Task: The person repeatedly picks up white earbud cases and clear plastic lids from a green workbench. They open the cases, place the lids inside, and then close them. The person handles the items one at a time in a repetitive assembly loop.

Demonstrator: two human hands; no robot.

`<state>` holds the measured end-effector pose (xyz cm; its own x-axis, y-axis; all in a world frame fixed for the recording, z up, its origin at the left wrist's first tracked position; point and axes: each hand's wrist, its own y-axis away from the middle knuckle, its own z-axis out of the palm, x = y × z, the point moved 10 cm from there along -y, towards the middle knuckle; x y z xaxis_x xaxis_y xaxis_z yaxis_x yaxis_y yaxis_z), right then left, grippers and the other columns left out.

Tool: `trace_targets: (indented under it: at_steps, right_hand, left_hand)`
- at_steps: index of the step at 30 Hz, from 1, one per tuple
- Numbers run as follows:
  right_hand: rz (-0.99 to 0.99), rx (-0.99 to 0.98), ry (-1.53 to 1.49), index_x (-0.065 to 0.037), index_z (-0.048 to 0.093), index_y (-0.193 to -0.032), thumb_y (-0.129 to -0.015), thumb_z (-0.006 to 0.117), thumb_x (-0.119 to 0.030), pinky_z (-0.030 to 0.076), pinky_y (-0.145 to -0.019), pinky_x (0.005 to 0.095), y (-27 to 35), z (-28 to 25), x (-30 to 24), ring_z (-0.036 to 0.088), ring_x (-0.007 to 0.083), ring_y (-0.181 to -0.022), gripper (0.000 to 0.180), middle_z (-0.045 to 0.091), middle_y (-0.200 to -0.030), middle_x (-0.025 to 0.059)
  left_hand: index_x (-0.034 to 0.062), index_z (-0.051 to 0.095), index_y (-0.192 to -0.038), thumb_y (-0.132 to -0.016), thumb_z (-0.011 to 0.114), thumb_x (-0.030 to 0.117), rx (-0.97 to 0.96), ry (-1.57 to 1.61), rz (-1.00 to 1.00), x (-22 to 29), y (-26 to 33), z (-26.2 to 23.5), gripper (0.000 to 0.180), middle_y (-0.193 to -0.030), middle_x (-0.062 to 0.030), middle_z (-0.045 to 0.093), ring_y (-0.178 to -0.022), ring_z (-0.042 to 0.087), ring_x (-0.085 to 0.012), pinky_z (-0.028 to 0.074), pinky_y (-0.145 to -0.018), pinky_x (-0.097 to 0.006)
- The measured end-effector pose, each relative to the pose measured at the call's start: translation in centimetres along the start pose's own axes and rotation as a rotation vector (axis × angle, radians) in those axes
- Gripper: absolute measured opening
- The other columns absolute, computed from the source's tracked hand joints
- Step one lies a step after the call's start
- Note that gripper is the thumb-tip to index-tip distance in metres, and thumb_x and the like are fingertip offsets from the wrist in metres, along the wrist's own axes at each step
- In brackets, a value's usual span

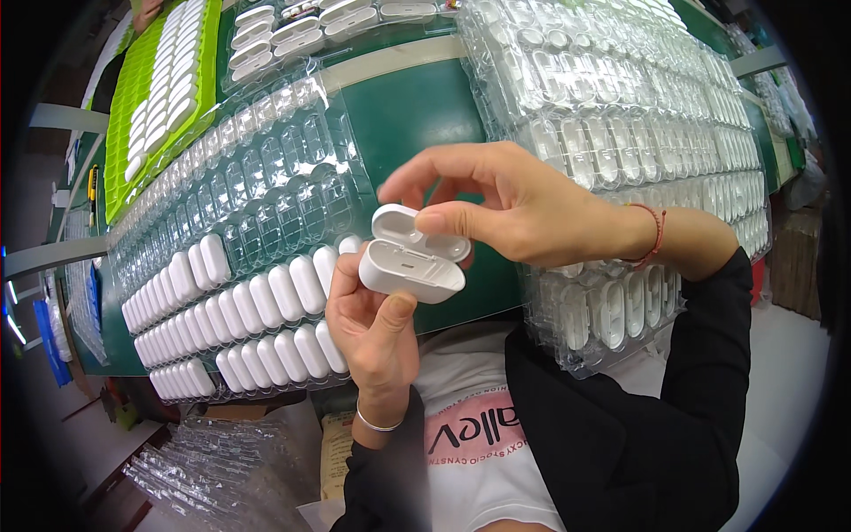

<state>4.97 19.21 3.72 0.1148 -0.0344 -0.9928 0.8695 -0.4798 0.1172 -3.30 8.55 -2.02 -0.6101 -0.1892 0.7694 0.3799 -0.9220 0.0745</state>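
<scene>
As we looked down through the head camera, we logged the following items.

Item one: a white earbud case (410,266), small, rounded, lid hinged open, held above the near edge of the green table (417,115) and in front of our chest.

Item two: our left hand (377,332), fingers curled around the case body from below, thumb pressed against its front; a thin silver bangle (377,426) sat on that wrist.

Item three: our right hand (523,213), thumb and forefinger pinching the raised lid, remaining fingers spread loosely above it; a red cord bracelet (658,232) circled that wrist, ahead of a black sleeve (700,372).

Item four: a clear blister tray (239,266) at left on the table, its near rows filled with closed white cases, its far rows vacant.

Item five: a stack of clear blister trays (620,115) at right, pockets holding pale parts we could not identify.

Item six: a green tray (133,97) at far left, carrying a column of white cases.

Item seven: further clear trays (213,461) heaped low at left, below the table edge.
</scene>
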Motion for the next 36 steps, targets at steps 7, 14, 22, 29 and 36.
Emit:
trace_targets:
  at_steps: [7, 14, 22, 29, 36]
  right_hand:
    - [-0.300, 0.183, 0.414, -0.006, 0.066, -0.101, -0.083, 0.070, -0.012, 0.039, -0.049, 0.0267, 1.3, -0.2, -4.0, 0.051, 0.0118, -0.054, 0.019, 0.059, -0.069, 0.0048]
    - [-0.203, -0.039, 0.336, -0.001, 0.067, -0.097, -0.084, 0.066, -0.002, 0.047, -0.050, 0.0212, -1.0, 2.3, -3.8, 0.064, 0.0080, -0.059, 0.013, 0.068, -0.072, 0.0060]
    - [-0.228, 0.071, 0.358, 0.003, 0.065, -0.085, -0.085, 0.060, -0.004, 0.047, -0.051, 0.0261, -9.5, -1.2, -5.5, 0.062, 0.0128, -0.055, 0.008, 0.064, -0.062, 0.0090]
    - [-0.673, 0.466, 1.150, -0.007, 0.066, -0.086, -0.078, 0.060, -0.012, 0.050, -0.067, 0.0447, -24.7, -11.5, -9.0, 0.064, 0.0359, -0.070, 0.011, 0.065, -0.072, 0.0160]
    - [-0.400, 0.475, 1.323, -0.011, 0.066, -0.085, -0.079, 0.063, -0.015, 0.050, -0.071, 0.0465, -35.2, -13.5, -3.4, 0.065, 0.0365, -0.080, 0.008, 0.067, -0.082, 0.0162]
  left_hand:
    - [-0.0013, 0.047, -0.116, -0.085, 0.067, 0.002, 0.169, -0.006, 0.103, 2.8, -0.5, -0.9, 0.036, -0.112, -0.0092, 0.057, -0.106, 0.055, -0.0160, 0.044, -0.094, -0.032]
    - [-0.0029, 0.043, -0.126, -0.092, 0.062, 0.013, 0.139, -0.034, 0.177, 3.9, -1.0, -1.5, 0.042, -0.121, -0.0116, 0.053, -0.112, 0.055, -0.0199, 0.045, -0.097, -0.034]
    - [-0.0043, 0.040, -0.130, -0.094, 0.053, 0.006, 0.180, -0.173, 0.206, 6.1, -1.4, -2.2, 0.040, -0.126, -0.0158, 0.051, -0.121, 0.051, -0.0273, 0.046, -0.098, -0.039]
    - [-0.0041, 0.048, -0.118, -0.089, 0.054, -0.005, 0.147, -0.231, 0.197, 7.6, 0.0, -3.3, 0.029, -0.110, -0.0155, 0.059, -0.103, 0.059, -0.0204, 0.050, -0.087, -0.033]
    - [-0.0033, 0.051, -0.104, -0.087, 0.051, -0.006, 0.299, -0.387, 0.209, 9.1, 1.1, -6.3, 0.018, -0.094, -0.0139, 0.061, -0.078, 0.056, -0.0165, 0.045, -0.070, -0.028]
